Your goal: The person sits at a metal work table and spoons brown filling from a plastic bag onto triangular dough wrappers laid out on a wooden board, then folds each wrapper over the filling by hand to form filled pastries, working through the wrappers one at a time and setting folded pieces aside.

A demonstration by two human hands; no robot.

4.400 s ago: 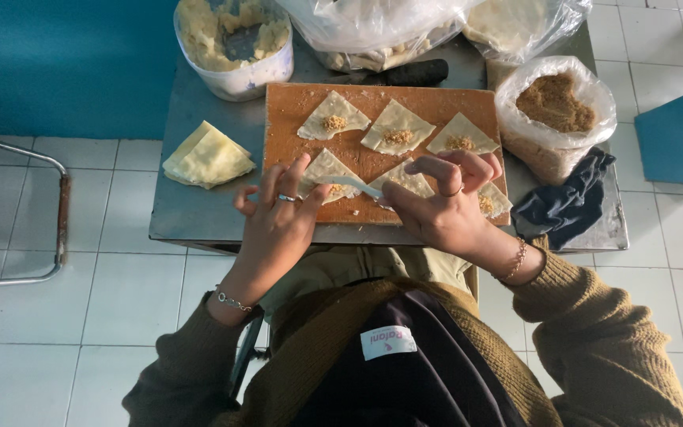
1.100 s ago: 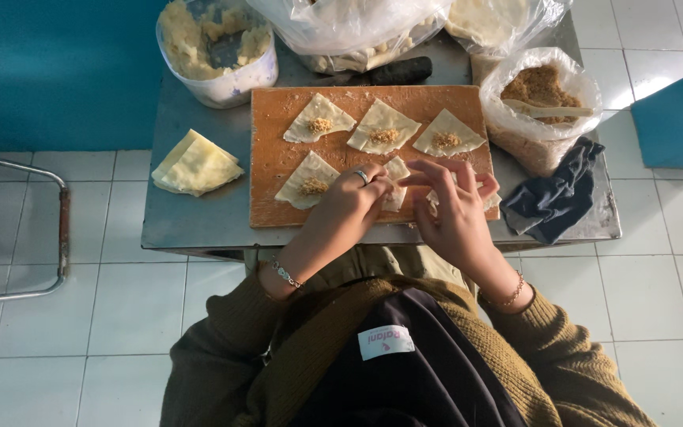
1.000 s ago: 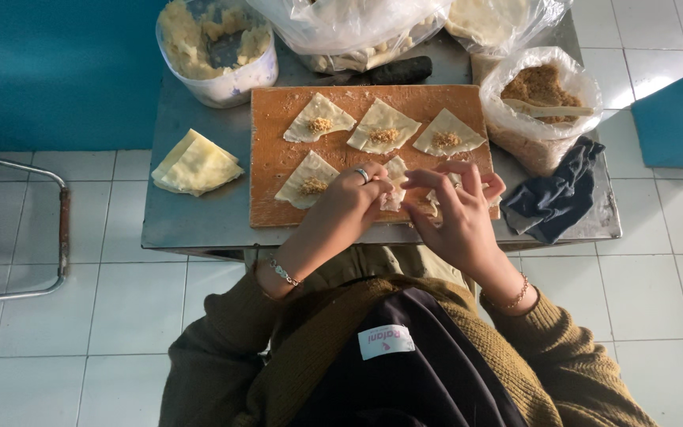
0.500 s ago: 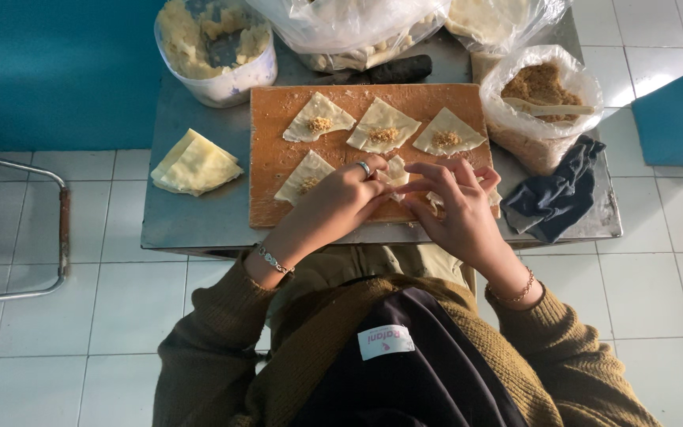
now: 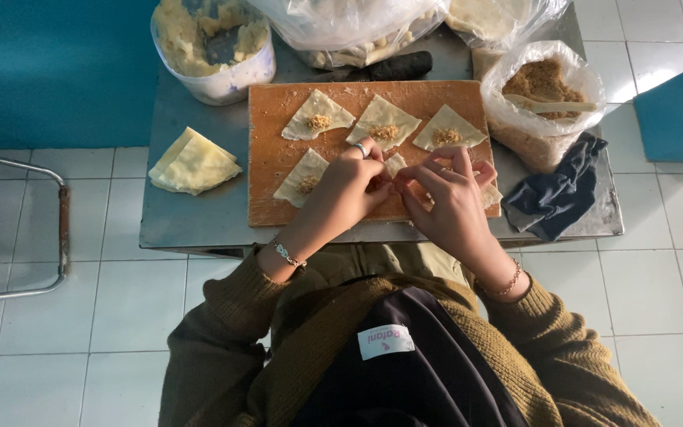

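Observation:
Over the front of the orange wooden board [image 5: 274, 158], my left hand [image 5: 351, 188] and my right hand [image 5: 448, 196] meet, both pinching one filled dough wrapper [image 5: 394, 166] between the fingertips. Three more triangular wrappers with filling lie along the board's back edge [image 5: 318, 119] [image 5: 383, 123] [image 5: 446, 130]. Another filled wrapper [image 5: 303, 175] lies left of my left hand. Part of one more wrapper [image 5: 490, 194] shows under my right hand.
A stack of plain wrappers [image 5: 192, 163] lies on the metal table [image 5: 199, 217] at left. A tub of pale mash [image 5: 211, 43] stands at back left. A bag of brown filling with a spoon [image 5: 543, 95] and a dark cloth [image 5: 556, 198] are at right. Plastic bags [image 5: 357, 24] sit behind.
My left hand has moved from the left wrapper to the middle one, and both hands have closed together on it. The camera view shifted slightly.

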